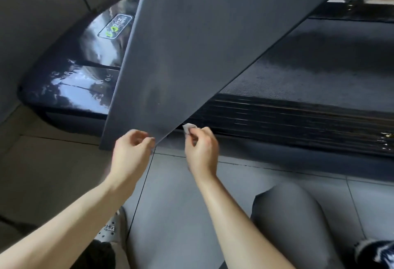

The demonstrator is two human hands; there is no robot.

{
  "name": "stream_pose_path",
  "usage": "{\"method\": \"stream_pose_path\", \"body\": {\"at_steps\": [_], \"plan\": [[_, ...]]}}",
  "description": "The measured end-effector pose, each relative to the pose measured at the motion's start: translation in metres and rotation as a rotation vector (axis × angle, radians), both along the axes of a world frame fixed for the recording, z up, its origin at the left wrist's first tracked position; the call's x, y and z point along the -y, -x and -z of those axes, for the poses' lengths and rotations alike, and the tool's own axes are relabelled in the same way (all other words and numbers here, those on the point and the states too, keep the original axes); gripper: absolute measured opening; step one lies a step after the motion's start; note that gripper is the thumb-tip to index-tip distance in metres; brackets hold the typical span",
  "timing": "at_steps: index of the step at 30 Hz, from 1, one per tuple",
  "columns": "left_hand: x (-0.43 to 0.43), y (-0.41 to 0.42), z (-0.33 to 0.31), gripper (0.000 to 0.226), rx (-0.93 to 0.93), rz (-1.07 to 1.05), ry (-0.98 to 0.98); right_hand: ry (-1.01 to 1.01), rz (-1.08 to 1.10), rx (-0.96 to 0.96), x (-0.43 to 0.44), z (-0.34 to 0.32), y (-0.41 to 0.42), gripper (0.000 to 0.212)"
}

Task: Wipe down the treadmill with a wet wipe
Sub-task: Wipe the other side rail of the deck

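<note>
Crouching low beside the treadmill [277, 117], I have both hands up at the bottom corner of a slanted grey panel [191, 44] that rises away in front of them. My right hand [201, 149] pinches a small wad of white wet wipe [188, 128] between thumb and fingertips. The wad pokes out just above the knuckles and sits right against the panel's lower edge, just short of the treadmill's ribbed flank beyond. I judge it is bunched that small so it can work along the narrow edge. My left hand [132, 147] is curled at the panel's corner, just left of the right hand, probably to steady it, though blur keeps me from telling whether the fingers actually grip the edge. Beyond the right hand lies the dark belt [309, 66]; beyond the left, the glossy motor cover [85, 76].
</note>
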State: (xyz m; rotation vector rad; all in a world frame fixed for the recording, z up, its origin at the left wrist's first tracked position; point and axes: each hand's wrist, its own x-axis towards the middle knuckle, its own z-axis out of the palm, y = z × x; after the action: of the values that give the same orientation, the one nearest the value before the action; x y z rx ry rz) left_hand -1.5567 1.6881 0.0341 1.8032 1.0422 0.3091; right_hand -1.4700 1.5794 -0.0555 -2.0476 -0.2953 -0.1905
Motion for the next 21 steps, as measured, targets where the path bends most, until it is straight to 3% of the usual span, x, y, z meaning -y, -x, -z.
{"method": "stream_pose_path", "body": {"at_steps": [3, 6, 10, 14, 18, 21], "plan": [[0.014, -0.017, 0.022, 0.009, -0.121, 0.197, 0.243, 0.045, -0.031, -0.004, 0.017, 0.006, -0.006, 0.013], [0.038, -0.037, 0.035, 0.017, -0.141, 0.34, 0.411, 0.095, 0.171, -0.007, 0.075, 0.001, -0.026, 0.017], [0.069, -0.07, 0.052, 0.019, -0.149, 0.343, 0.494, 0.039, 0.451, -0.117, 0.157, -0.015, -0.05, 0.014], [0.054, -0.071, 0.073, 0.021, -0.143, 0.165, 0.496, -0.263, 0.608, -0.327, 0.147, -0.011, -0.046, 0.014], [0.022, -0.044, 0.086, 0.018, -0.163, 0.086, 0.559, -0.828, 0.611, -0.628, 0.083, 0.005, -0.023, 0.018], [0.012, -0.038, 0.092, 0.019, -0.114, 0.06, 0.636, -0.896, 0.559, -0.711, 0.033, 0.007, -0.021, 0.015]]}}
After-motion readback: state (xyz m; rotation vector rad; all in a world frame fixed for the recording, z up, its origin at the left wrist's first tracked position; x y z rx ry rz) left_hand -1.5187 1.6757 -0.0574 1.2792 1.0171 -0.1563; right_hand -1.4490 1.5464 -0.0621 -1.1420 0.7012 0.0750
